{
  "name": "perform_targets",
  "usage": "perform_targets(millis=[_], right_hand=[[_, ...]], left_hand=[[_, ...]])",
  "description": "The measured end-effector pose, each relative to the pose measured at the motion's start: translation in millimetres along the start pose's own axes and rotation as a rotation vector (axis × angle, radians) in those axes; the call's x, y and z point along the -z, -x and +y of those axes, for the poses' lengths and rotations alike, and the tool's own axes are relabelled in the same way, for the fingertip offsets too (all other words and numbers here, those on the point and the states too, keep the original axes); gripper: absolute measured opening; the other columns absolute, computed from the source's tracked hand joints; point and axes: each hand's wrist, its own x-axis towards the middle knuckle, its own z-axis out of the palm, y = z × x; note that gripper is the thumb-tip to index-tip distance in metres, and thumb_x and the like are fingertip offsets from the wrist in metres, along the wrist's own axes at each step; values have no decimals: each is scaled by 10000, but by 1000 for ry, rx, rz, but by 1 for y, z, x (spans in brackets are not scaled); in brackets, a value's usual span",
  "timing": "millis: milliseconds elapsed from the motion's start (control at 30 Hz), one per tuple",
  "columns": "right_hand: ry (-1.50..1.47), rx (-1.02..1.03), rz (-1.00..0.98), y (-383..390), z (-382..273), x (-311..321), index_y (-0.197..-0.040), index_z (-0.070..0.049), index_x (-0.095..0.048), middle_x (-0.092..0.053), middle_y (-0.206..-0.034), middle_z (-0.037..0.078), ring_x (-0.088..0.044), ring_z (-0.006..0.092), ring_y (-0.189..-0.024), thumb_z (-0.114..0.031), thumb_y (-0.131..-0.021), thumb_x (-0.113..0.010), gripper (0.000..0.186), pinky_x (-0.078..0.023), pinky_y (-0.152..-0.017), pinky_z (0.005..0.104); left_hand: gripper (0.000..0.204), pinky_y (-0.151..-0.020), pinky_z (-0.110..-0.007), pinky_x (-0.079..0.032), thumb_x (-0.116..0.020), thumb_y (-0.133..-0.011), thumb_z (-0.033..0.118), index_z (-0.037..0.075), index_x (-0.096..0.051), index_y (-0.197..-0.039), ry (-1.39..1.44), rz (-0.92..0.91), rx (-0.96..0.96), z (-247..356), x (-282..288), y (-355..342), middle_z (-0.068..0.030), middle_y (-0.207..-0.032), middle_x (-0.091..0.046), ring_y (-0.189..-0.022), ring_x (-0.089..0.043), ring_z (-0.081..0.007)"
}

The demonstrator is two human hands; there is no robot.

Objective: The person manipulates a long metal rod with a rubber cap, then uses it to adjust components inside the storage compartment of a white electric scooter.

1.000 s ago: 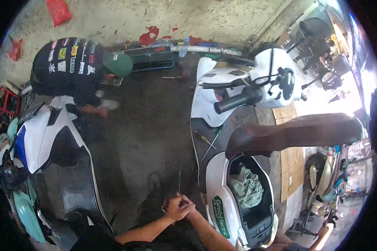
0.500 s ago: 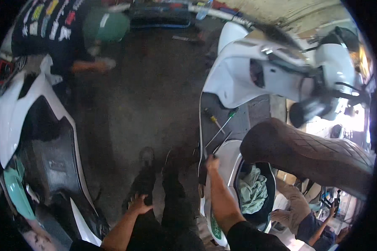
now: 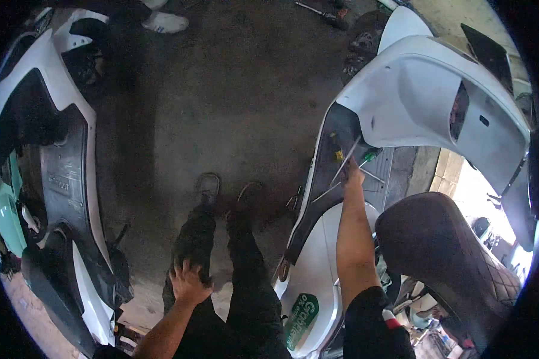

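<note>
My left hand (image 3: 190,282) lies on my left leg in dark trousers, its fingers spread and holding nothing. The right arm stretches forward to the black footboard (image 3: 324,170) of the white scooter on my right. Over it, my right hand (image 3: 354,173) is closed among several tools; what its fingers grip is hidden. Just left of that hand shows a yellow screwdriver handle (image 3: 339,156). To its right lies a green-handled screwdriver (image 3: 371,157). Thin metal shafts cross beneath and beside the fingers.
The scooter's brown quilted seat (image 3: 443,239) is tipped up at right, beside its white body panel (image 3: 320,251) with a green sticker. Another white scooter (image 3: 72,161) stands on my left. A shoe (image 3: 166,23) and a screwdriver (image 3: 317,12) are on the floor ahead.
My right hand has moved forward from the white body panel to the tools on the footboard. My left hand now rests flat on my leg. The view has tilted down.
</note>
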Motion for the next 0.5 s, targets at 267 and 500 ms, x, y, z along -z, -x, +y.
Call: perform_targets(millis=[267,500], right_hand=[[1282,323,632,-6,31,9,-1029,22,-615,-676,-874,190,-680,306,-779,-254,-864,-657,324,-553,-734,432],[1954,570,222,15,35,33,-1014,-59,-673,-668,-989,119,-647,298,-893,-252,-903,-543,257,-492,-780,389]], left_hand=[[578,-1113,-589,-241,-679,-736,496,175,-612,-1211,93,20,15,6,4,4,-152,-1473,-333,-1385,-247,-434],[647,-1114,-607,-238,-631,-804,546,146,-555,-1306,-24,-75,57,11,-1,-6,-157,-1526,-272,-1391,-230,-459]])
